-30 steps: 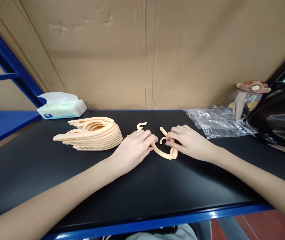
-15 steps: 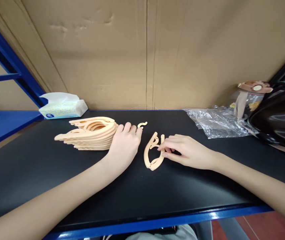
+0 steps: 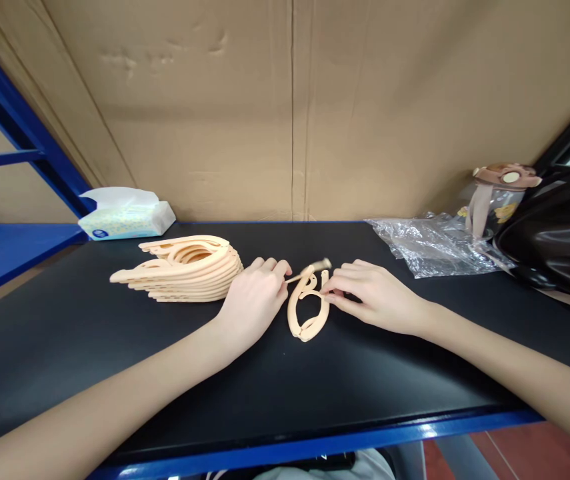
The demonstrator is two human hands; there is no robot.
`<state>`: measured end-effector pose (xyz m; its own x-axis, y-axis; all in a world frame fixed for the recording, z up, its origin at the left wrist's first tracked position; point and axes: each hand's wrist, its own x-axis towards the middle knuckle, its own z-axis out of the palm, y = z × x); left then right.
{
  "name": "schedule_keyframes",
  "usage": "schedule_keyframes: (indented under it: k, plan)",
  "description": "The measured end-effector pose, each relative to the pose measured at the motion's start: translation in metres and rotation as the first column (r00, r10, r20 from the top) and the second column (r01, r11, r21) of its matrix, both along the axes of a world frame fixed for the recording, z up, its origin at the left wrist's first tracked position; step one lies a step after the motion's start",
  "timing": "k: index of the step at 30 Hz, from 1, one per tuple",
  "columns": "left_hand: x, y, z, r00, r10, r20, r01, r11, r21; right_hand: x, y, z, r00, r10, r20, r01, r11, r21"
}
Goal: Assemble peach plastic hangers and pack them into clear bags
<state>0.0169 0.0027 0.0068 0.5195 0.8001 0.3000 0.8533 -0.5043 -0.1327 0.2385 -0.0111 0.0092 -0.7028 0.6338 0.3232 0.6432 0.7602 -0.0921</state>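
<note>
A folded beige plastic hanger [image 3: 293, 313] lies on the black tabletop, its two arms bent into a narrow loop. My right hand [image 3: 372, 293] has thumb and fingers pinched at the upper part of the hanger's right arm. Between the closed fingers of my left hand [image 3: 255, 293] is a small beige hanger hook [image 3: 309, 269], blurred, reaching rightward over the top ends of the folded hanger. Just left of that hand sits a stack of similar folded hangers [image 3: 189, 272], its right edge close to my knuckles.
A tissue pack [image 3: 129, 217] stands at the back left. Crumpled clear plastic wrap [image 3: 425, 243], a bottle with a brown lid [image 3: 497, 200] and a shiny black bag [image 3: 559, 233] are at the right. Cardboard [image 3: 245, 120] rises behind the table, whose front edge [image 3: 315, 445] is blue.
My left hand has moved slightly right, swinging the hook from behind the folded hanger to over its top. My right fingers have shifted a little up along the hanger's arm.
</note>
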Motion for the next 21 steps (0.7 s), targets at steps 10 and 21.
schedule_keyframes:
  k: [10, 21]
  plan:
    - [0.002, 0.001, -0.007, 0.999, 0.041, 0.016, -0.041, 0.999, -0.004, 0.002, 0.003, -0.001, 1.000, -0.019, -0.012, 0.020, 0.998, 0.061]
    - [0.001, 0.010, -0.008, 0.997, -0.032, -0.076, 0.032, 0.999, 0.002, 0.003, 0.003, -0.002, 0.998, 0.004, -0.058, 0.000, 0.998, 0.067]
